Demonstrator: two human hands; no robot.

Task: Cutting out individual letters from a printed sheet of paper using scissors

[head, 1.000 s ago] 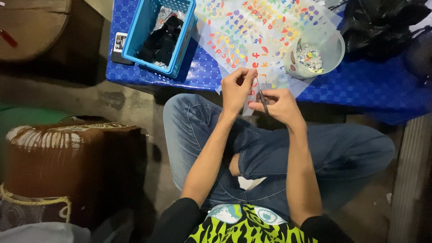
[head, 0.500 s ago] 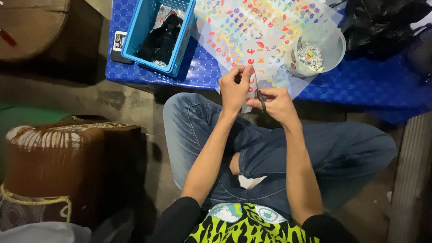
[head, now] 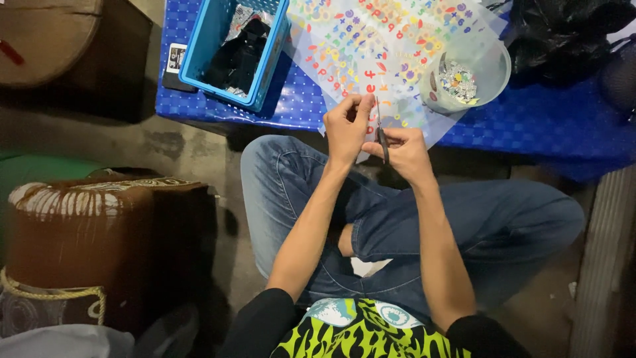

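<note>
Both hands (head: 374, 136) have risen slightly, perhaps cutting further into the sticker sheet (head: 391, 40).

I see a clear sticker sheet (head: 397, 40) printed with small colourful letters, numbers and shapes, lying spread beyond my hands, its near edge reaching down between them. My left hand (head: 346, 126) pinches that near edge from the left. A pair of small scissors (head: 382, 136) with dark handles stands nearly upright in my right hand (head: 405, 149), blades pointing up at the sheet.
</note>
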